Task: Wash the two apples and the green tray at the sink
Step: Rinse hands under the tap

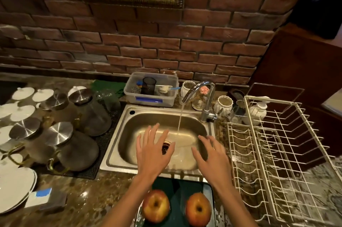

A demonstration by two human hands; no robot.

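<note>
Hands, left (152, 152) and right (211, 158), spread and empty over sink (118, 145); wet grip could drop apples (155, 206) off tray (177, 188).

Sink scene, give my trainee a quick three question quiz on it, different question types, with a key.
1. True or false: both apples lie in the sink.
2. The faucet is: A running, B off.
3. Fill in: the left hand and right hand hold ____.

Key:
1. False; the left apple and right apple sit on the green tray.
2. A
3. nothing
</note>
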